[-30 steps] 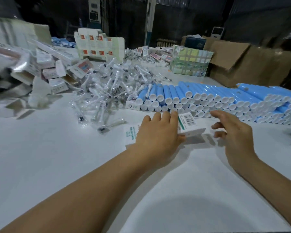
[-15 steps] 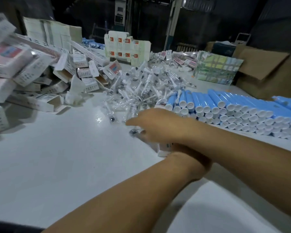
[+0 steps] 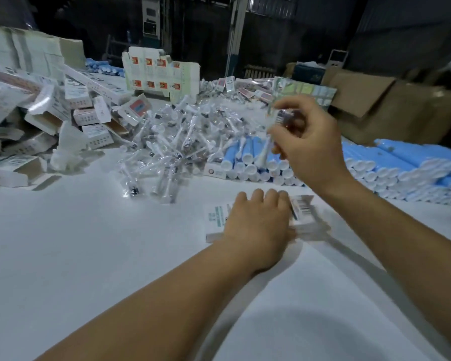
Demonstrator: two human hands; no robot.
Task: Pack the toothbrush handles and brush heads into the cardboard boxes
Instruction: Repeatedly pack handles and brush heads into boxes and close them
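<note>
Your left hand (image 3: 258,220) is lying flat on a small white cardboard box (image 3: 301,214) on the white surface (image 3: 89,256), fingers pretty much straight and pressing it down, while your right hand (image 3: 307,142) is up in the air with its fingers pinching a plastic-wrapped brush head (image 3: 267,142). Just behind the box you've got the messy pile of wrapped brush heads (image 3: 182,136), with the blue toothbrush handles (image 3: 401,165) stacked in rows to the right of it. More white boxes (image 3: 37,113) are heaped at the far left.
</note>
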